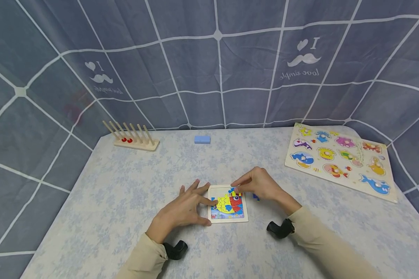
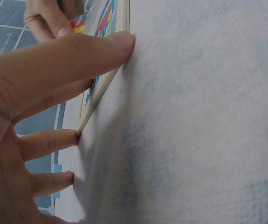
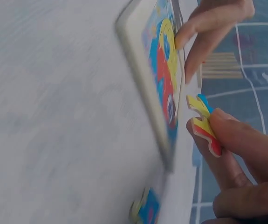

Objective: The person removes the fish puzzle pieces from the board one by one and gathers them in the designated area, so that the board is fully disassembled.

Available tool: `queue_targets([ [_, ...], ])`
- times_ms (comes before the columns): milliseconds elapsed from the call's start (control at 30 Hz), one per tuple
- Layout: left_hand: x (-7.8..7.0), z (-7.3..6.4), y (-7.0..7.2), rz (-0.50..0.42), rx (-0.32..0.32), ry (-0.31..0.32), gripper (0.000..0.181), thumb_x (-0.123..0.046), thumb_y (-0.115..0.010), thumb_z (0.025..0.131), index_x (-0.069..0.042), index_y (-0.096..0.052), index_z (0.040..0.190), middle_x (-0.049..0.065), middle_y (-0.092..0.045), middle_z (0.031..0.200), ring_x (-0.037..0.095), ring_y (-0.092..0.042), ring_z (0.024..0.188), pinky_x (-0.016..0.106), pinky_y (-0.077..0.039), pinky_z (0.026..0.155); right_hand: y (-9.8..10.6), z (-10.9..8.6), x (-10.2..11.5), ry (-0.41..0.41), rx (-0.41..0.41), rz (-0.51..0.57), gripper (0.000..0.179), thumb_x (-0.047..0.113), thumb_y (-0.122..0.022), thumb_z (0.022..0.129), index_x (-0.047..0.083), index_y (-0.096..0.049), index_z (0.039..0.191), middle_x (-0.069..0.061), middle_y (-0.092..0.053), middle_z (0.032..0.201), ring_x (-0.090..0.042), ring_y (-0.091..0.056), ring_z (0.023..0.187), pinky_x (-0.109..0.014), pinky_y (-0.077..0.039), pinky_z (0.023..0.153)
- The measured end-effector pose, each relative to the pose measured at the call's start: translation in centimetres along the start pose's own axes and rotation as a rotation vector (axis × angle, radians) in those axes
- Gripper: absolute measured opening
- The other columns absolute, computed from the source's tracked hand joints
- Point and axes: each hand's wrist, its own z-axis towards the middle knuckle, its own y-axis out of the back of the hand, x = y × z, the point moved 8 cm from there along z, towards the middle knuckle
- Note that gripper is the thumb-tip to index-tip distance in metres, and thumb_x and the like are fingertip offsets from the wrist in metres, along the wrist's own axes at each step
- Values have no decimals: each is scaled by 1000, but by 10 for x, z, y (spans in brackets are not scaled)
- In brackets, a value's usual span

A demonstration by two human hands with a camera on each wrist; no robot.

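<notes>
A small square jigsaw puzzle (image 1: 227,205) in a pale wooden frame lies on the table, partly filled with a yellow, red and blue fish picture. My left hand (image 1: 185,207) rests at its left side, thumb and fingers spread, with the index finger touching the picture. Over the upper right of the frame, my right hand (image 1: 260,184) pinches a puzzle piece (image 3: 202,122) of yellow, red and blue between thumb and index finger. The piece is above the board, apart from it in the right wrist view. Another blue puzzle piece (image 3: 147,205) lies on the table just right of the frame.
A peg stand (image 1: 137,144) with red beads on it stands at the back left. Near the back middle lies a blue block (image 1: 202,140). A large wooden sea-animal knob puzzle (image 1: 342,162) lies at the right. A checked curtain (image 1: 202,69) hangs behind the table.
</notes>
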Motion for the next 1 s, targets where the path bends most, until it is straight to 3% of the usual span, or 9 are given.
queue_targets([
  [67, 0, 0, 0, 1, -2, 0, 58, -36, -90, 69, -24, -72, 123, 12, -35, 156, 43, -14, 147, 78, -13, 103, 6, -5, -8, -11, -6, 4, 14, 13, -78, 84, 10, -81, 97, -2, -76, 93, -13, -68, 87, -26, -49, 66],
  [133, 0, 0, 0, -1, -4, 2, 58, -36, -90, 69, -24, -72, 122, 12, -35, 156, 42, -14, 147, 78, -13, 103, 13, -9, -16, -28, -15, 15, 14, 13, -78, 84, 9, -81, 97, -3, -76, 94, -16, -69, 93, -29, -50, 71],
  [367, -1, -1, 1, -8, -12, -5, 58, -34, -91, 68, -23, -73, 122, 13, -35, 156, 42, -14, 147, 78, -12, 103, 37, -27, -40, -92, -29, 56, 17, 17, -79, 83, 8, -80, 98, -5, -75, 98, -17, -66, 99, -28, -50, 78],
  [633, -1, -1, 1, -6, -8, -4, 58, -35, -90, 68, -23, -72, 122, 12, -34, 156, 42, -14, 147, 78, -11, 103, 62, -45, -55, -148, -37, 57, 24, 21, -78, 85, 7, -79, 104, -8, -74, 106, -12, -64, 99, -25, -49, 74],
  [733, -1, -1, 1, 1, -9, -2, 58, -35, -90, 68, -23, -72, 122, 12, -34, 156, 42, -14, 147, 78, -12, 103, 66, -49, -60, -177, -40, 68, 25, 21, -79, 84, 6, -79, 103, -9, -74, 105, -5, -56, 71, -21, -41, 55],
  [833, -1, -1, 1, 5, -12, 0, 58, -36, -90, 68, -24, -72, 122, 12, -35, 156, 42, -14, 147, 78, -12, 103, 67, -50, -65, -200, -42, 72, 24, 19, -80, 82, 5, -79, 102, -10, -74, 102, -6, -41, 58, -23, -25, 45],
  [867, -1, -1, 1, 4, -14, -1, 58, -36, -90, 68, -23, -72, 122, 12, -35, 156, 42, -14, 147, 78, -12, 103, 67, -50, -66, -203, -45, 68, 24, 18, -81, 82, 4, -79, 101, -10, -74, 101, -7, -40, 58, -24, -21, 44],
  [1000, -1, -1, 0, 1, -16, -7, 59, -36, -90, 68, -23, -72, 122, 12, -35, 156, 42, -15, 147, 78, -13, 103, 67, -48, -67, -182, -63, 8, 19, 14, -80, 82, 5, -79, 98, -9, -75, 99, -12, -63, 84, -20, -40, 52],
])
